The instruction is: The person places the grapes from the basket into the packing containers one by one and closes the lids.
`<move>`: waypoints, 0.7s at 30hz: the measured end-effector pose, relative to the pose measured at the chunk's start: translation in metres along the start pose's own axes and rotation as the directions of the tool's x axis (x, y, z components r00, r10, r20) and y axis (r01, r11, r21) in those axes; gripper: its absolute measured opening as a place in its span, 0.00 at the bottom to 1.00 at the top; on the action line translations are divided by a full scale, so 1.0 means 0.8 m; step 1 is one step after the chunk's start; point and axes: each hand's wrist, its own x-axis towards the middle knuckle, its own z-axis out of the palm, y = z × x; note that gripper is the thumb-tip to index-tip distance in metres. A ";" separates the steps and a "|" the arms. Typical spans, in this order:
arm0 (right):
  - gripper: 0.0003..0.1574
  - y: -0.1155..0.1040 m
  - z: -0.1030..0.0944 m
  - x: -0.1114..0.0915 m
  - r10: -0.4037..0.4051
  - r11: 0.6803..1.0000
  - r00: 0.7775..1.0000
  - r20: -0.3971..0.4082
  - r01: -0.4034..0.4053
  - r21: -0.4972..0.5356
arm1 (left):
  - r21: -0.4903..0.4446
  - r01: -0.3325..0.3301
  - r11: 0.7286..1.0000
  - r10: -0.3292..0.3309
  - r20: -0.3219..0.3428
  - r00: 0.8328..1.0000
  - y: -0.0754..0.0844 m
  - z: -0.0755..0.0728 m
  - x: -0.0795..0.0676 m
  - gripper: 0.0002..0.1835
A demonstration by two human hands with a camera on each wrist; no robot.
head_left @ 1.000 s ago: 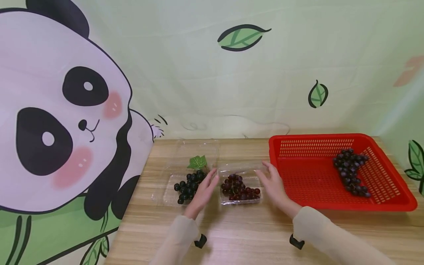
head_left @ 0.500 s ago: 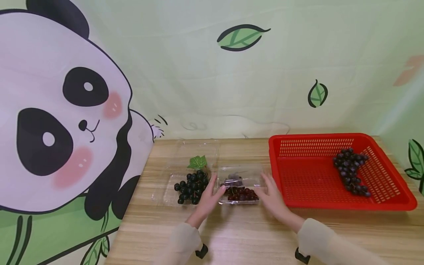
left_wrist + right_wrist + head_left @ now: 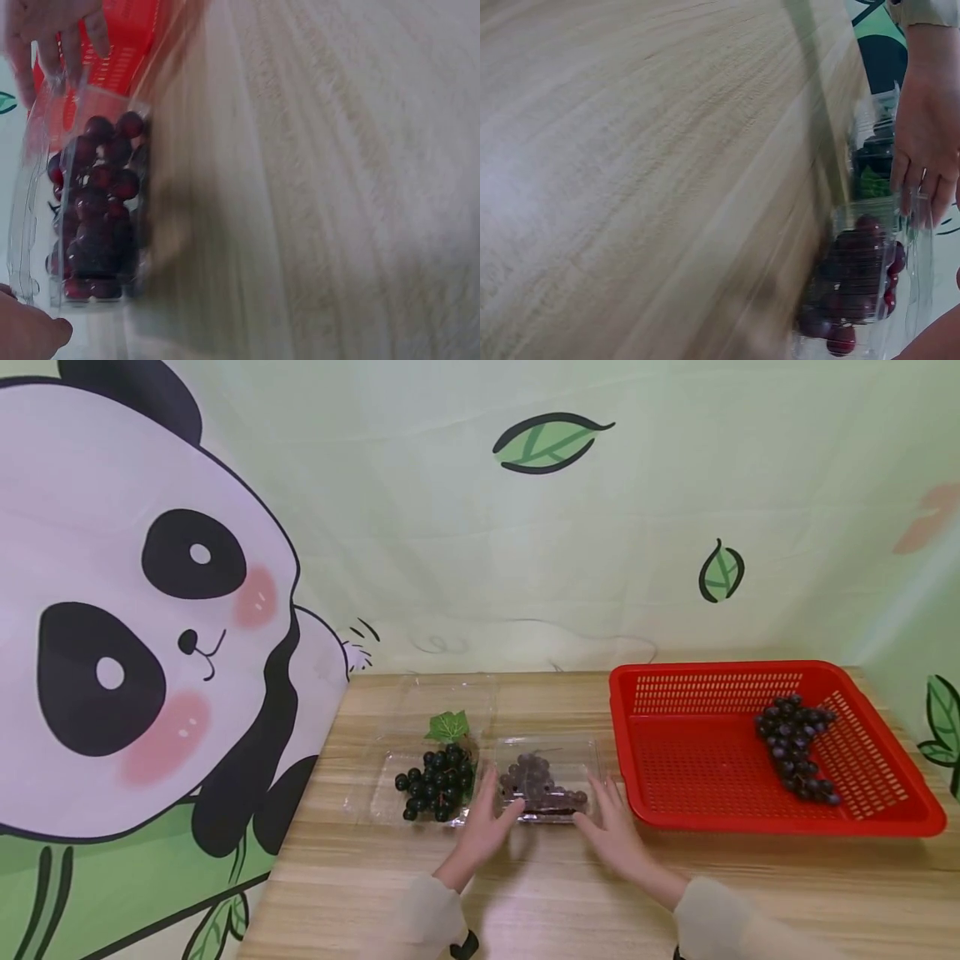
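Observation:
A clear plastic clamshell box (image 3: 139, 285) holding a bunch of dark red grapes (image 3: 536, 781) sits on the table between my hands. Its lid (image 3: 551, 746) lies low over the grapes; in the left wrist view a gap shows between lid and base. My left hand (image 3: 482, 835) is at the box's left side, thumb toward the front corner, fingers extended. On the opposite side my right hand (image 3: 613, 837) mirrors it, with fairly straight fingers (image 3: 71, 52) along the lid's edge. Exact fingertip contact is hard to tell.
Left of the box stands another clear box (image 3: 386, 793) with its lid back, holding black grapes (image 3: 435, 785) and a green leaf (image 3: 447, 727). A red plastic basket (image 3: 697, 760) on the right contains a purple grape bunch (image 3: 795, 747). Behind the table (image 3: 540, 902) hangs a panda-print cloth.
The lid of the red grapes' box has swung forward and down from the back until it covers the grapes. Both hands have come toward the front along its sides.

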 end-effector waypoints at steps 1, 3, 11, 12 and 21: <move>0.39 0.001 0.001 0.000 0.004 1.000 1.000 -0.001 -0.004 -0.002 | 0.004 -0.002 1.000 0.002 0.000 1.000 -0.001 0.002 -0.001 0.40; 0.38 0.004 0.002 -0.001 -0.002 1.000 1.000 -0.009 0.002 0.004 | 0.001 0.005 1.000 -0.005 -0.003 1.000 -0.001 0.005 -0.003 0.40; 0.35 0.014 0.005 -0.001 -0.015 1.000 0.999 -0.046 0.016 0.027 | -0.007 0.006 1.000 -0.006 -0.035 0.999 -0.005 0.012 -0.005 0.30; 0.35 0.015 0.006 -0.001 -0.017 0.999 0.998 -0.054 0.018 0.030 | -0.004 -0.002 1.000 0.002 -0.044 0.999 -0.006 0.012 -0.004 0.28; 0.30 0.021 0.012 0.002 -0.011 0.996 0.987 -0.160 0.025 0.083 | -0.010 -0.035 0.999 0.033 -0.103 0.994 -0.013 0.016 -0.004 0.27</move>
